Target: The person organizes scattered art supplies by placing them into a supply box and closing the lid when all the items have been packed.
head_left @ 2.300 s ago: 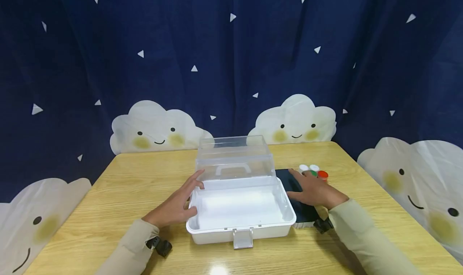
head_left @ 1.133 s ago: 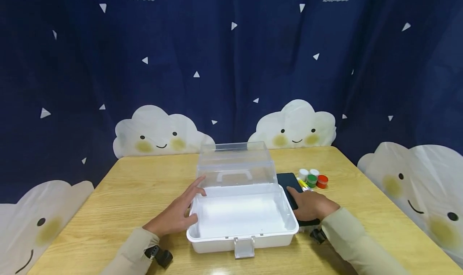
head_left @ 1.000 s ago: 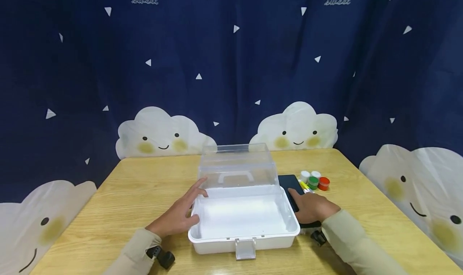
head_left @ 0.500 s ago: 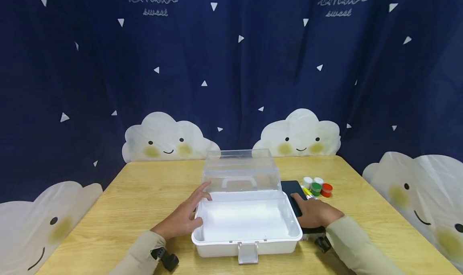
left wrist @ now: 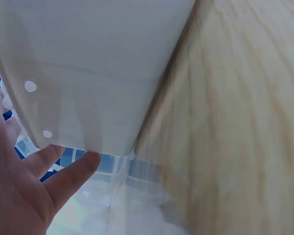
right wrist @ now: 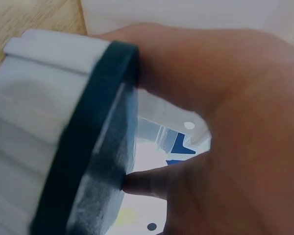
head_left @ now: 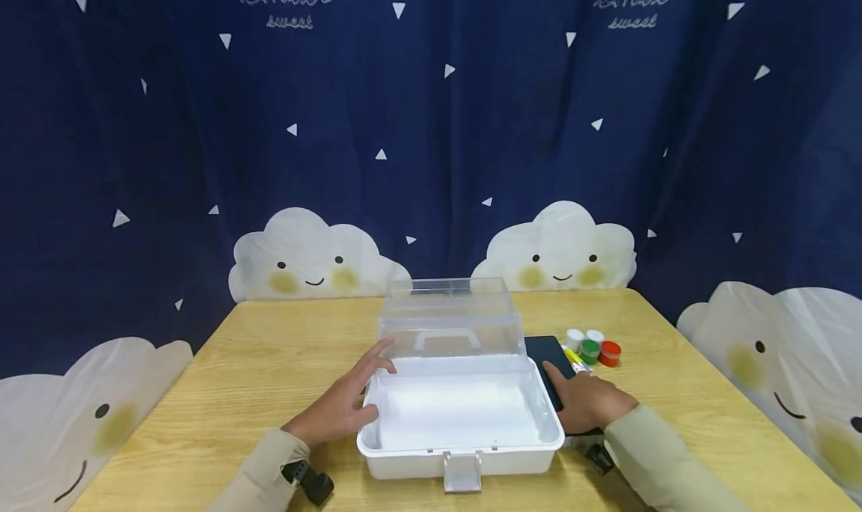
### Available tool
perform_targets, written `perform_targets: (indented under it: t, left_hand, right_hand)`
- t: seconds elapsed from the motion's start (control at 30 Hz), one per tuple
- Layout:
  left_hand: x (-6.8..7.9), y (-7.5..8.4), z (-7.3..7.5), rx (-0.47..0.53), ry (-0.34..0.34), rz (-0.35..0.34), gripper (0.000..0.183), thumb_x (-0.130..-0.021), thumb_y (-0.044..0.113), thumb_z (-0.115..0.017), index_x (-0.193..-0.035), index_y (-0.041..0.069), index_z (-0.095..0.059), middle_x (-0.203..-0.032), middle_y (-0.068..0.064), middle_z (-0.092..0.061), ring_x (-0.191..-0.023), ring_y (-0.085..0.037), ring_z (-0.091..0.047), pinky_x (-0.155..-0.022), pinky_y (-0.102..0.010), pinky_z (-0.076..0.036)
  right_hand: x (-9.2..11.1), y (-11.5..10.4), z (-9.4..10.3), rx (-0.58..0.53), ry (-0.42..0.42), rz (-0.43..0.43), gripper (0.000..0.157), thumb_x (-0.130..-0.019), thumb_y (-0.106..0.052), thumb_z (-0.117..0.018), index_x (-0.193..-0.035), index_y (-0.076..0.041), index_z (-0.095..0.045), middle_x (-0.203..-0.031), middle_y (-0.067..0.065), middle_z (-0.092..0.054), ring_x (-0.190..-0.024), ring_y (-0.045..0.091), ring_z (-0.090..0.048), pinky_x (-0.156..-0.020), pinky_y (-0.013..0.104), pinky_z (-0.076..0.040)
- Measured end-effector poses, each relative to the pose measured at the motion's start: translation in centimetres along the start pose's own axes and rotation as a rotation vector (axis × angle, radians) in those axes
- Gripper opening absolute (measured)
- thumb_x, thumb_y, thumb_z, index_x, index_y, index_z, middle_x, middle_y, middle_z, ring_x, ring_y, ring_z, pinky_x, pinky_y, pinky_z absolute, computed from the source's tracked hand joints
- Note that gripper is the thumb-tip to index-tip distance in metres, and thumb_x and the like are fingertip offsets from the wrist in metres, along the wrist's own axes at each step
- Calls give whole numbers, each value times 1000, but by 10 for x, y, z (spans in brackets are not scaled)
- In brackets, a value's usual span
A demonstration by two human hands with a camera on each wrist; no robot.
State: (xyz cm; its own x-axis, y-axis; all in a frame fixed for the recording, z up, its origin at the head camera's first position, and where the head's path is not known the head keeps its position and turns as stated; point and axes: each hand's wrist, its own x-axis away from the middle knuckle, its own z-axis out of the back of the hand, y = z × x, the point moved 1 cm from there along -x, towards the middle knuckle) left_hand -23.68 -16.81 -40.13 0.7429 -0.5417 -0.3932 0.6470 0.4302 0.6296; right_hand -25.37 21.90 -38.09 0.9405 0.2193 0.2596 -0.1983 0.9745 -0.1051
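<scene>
A white plastic box [head_left: 462,463] stands with its clear lid [head_left: 451,321] swung back. My left hand [head_left: 337,407] rests at its left side, thumb and fingers spread along the rim; in the left wrist view two fairly straight fingers [left wrist: 71,178] reach the far end of the side wall. To the right, my right hand [head_left: 589,401] grips a flat, dark rectangular case [head_left: 540,347]. The right wrist view shows its white ribbed end [right wrist: 44,93]; the thumb presses along one edge and a fingertip touches the dark face. The case's far side is hidden by the hand.
Small paint pots stand close together beyond my right hand: a red pot [head_left: 610,353], a green pot [head_left: 589,351] and white-lidded ones behind. A yellow-and-white tube [head_left: 575,358] lies beside the case. The wooden table [head_left: 269,362] ends at a navy curtain [head_left: 431,123].
My right hand has come down and toward me from above the case and paint pots, and now grips the case. My left hand stays by the box. The head view has tilted upward.
</scene>
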Motion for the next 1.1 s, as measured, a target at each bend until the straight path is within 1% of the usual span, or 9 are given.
perform_targets:
  t: [0.1, 0.27, 0.47, 0.6, 0.73, 0.8, 0.9, 1.0, 1.1]
  left_hand:
    - [-1, 14, 6, 18, -12, 10, 52, -73, -10, -53, -121, 8, -47, -160, -12, -13, -138, -37, -29, -91, -50, -45]
    - [-2, 20, 8, 1, -24, 12, 50, -73, -9, -53, -120, 6, -47, -159, -16, -15, -138, -40, -28, -91, -51, -45]
    - [0, 0, -1, -5, -5, -11, 55, -72, -10, -53, -123, 11, -46, -160, -8, -13, -138, -35, -29, -88, -49, -46]
    - [1, -16, -5, -79, 1, -11, 59, -73, -7, -54, -125, 19, -45, -161, 2, -10, -134, -25, -33, -84, -42, -43]
    - [2, -20, -6, -114, 5, -8, 61, -73, -3, -53, -126, 25, -43, -161, 5, -9, -127, -20, -37, -81, -38, -40]
    - [2, -20, -5, -115, 6, -6, 61, -74, -2, -53, -126, 26, -43, -161, 5, -8, -125, -19, -38, -81, -39, -40]
    - [1, -19, -6, -117, 11, -4, 60, -74, -1, -53, -127, 26, -43, -162, 4, -9, -129, -20, -37, -84, -41, -41]
    - [0, -19, -6, -122, 13, -3, 60, -75, 0, -53, -128, 26, -43, -162, 5, -9, -132, -22, -36, -84, -42, -42]
    - [0, -20, -7, -136, 15, -5, 59, -75, 0, -53, -128, 25, -42, -161, 7, -8, -127, -21, -40, -81, -38, -42]
  right_hand:
    - [-1, -1, 2, 8, 6, 2, 112, -68, -66, -70, -151, -7, -24, -106, 23, -64, -83, 30, -63, -70, 54, -51]
    - [0, -1, 2, -14, 4, 25, 113, -67, -61, -73, -151, -4, -23, -96, 14, -67, -82, 25, -63, -75, 50, -52]
    - [3, -1, 2, -34, 10, 28, 111, -68, -62, -72, -150, -4, -25, -93, 11, -67, -81, 23, -63, -76, 48, -52]
    - [6, 0, 6, -46, 28, 2, 104, -71, -61, -68, -150, -8, -28, -78, 7, -63, -71, 20, -60, -66, 42, -51]
    - [9, 2, 14, -37, 76, -9, 92, -79, -61, -61, -149, -8, -33, -64, 3, -54, -61, 18, -55, -55, 38, -47]
    - [9, 5, 19, -33, 102, -8, 88, -82, -61, -57, -147, -7, -36, -71, 7, -59, -65, 20, -58, -55, 40, -47]
    - [8, 9, 25, -50, 149, -6, 80, -86, -56, -54, -145, -5, -39, -99, 19, -66, -80, 27, -62, -60, 45, -47]
    - [8, 13, 29, -92, 207, -9, 74, -86, -49, -53, -143, -4, -42, -126, 27, -56, -98, 36, -59, -65, 48, -46]
    - [8, 17, 33, -125, 268, -25, 70, -87, -47, -51, -142, -4, -44, -126, 30, -52, -101, 39, -55, -64, 48, -44]
